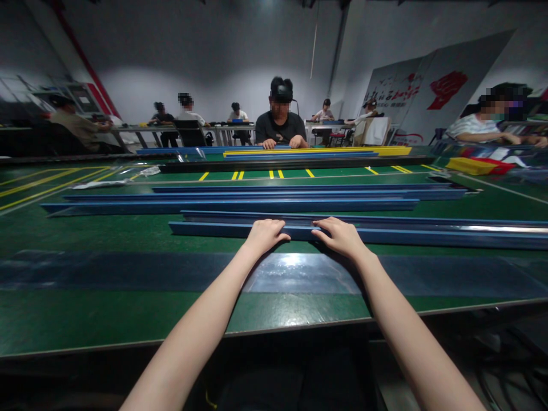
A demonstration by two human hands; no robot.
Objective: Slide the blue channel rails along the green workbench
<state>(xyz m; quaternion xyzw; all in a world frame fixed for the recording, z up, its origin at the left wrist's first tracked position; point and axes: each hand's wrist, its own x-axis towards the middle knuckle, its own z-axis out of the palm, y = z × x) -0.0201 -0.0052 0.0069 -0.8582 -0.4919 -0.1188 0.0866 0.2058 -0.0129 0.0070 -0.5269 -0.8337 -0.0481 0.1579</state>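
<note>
My left hand point(265, 234) and my right hand point(340, 235) rest side by side on a long blue profile bar point(205, 228) that lies across the green table point(107, 319) in front of me. Both hands have their fingers curled over the bar's near edge, gripping it. A second blue bar point(428, 221) lies right behind it and touches it. Further back, several more long blue bars point(231, 204) lie parallel across the table.
A dark glossy strip point(128, 273) runs along the table near its front edge. A person point(280, 123) sits opposite at yellow and blue bars point(317, 151). Other people sit at tables behind and at the right point(483, 125). A red and yellow pile point(479, 165) lies far right.
</note>
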